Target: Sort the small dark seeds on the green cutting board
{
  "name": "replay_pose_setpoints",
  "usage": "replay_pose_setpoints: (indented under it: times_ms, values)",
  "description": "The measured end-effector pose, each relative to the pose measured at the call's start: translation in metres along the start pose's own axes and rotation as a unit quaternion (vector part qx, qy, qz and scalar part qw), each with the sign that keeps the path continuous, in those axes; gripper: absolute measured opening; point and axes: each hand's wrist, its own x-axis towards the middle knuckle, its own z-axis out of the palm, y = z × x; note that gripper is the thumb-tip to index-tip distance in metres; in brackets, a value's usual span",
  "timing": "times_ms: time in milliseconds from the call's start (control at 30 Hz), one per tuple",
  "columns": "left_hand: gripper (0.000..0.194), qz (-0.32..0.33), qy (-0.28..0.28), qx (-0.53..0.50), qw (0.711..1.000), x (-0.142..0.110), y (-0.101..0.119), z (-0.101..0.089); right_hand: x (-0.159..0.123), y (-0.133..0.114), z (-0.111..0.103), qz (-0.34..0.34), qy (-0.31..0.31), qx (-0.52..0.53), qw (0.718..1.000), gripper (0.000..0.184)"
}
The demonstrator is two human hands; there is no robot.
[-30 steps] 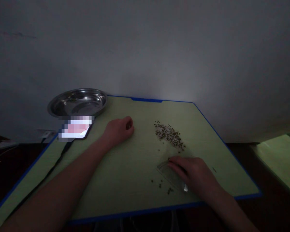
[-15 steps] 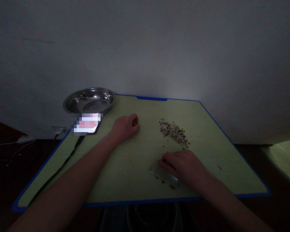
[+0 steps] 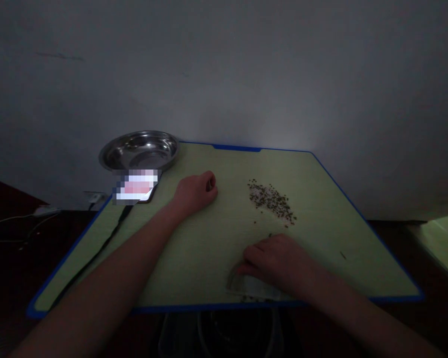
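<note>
My right hand (image 3: pixel 272 258) is closed on a clear plastic piece (image 3: pixel 252 287), flat with a curved left end. It presses that piece against the tabletop (image 3: pixel 194 258) near the front edge. A few dark grains (image 3: pixel 254 299) lie along the piece's near side, right by the blue rim. Beyond my right hand spreads a loose pile of small dark and pale grains (image 3: pixel 271 199). My left hand (image 3: pixel 197 190) rests on the table left of the pile, fingers curled into a loose fist. Nothing shows in the fist's hollow.
A shiny metal basin (image 3: pixel 140 150) stands at the back left. In front of it lies a lit phone (image 3: pixel 136 188) with a black cable (image 3: pixel 108 243) running to the near left. Below the front edge is a dark round container (image 3: pixel 237 325). A wall rises behind the table.
My right hand has drawn the clear plastic piece toward me, with several grains at its near side reaching the front rim. My left hand stays in place; the view has tilted slightly.
</note>
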Motion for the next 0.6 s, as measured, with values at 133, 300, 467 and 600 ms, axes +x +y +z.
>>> replay_pose_setpoints:
  times_ms: [133, 300, 467, 600]
  values:
    - [0.015, 0.002, 0.002, -0.005, 1.0, 0.0, -0.001, 0.001, 0.001, 0.0, -0.001, -0.013, -0.032, 0.009, 0.999, 0.027]
    - [0.016, 0.0, -0.002, 0.003, 1.0, 0.001, -0.001, 0.001, 0.002, -0.002, -0.003, -0.018, -0.042, 0.025, 0.999, 0.029]
    - [0.016, 0.001, 0.003, 0.002, 1.0, 0.001, 0.0, 0.0, 0.0, -0.002, -0.013, -0.008, -0.036, 0.071, 0.997, 0.037]
    - [0.017, 0.001, -0.006, -0.004, 1.0, 0.0, 0.0, -0.001, -0.017, 0.016, -0.034, 0.068, 0.017, 0.089, 0.994, 0.048]
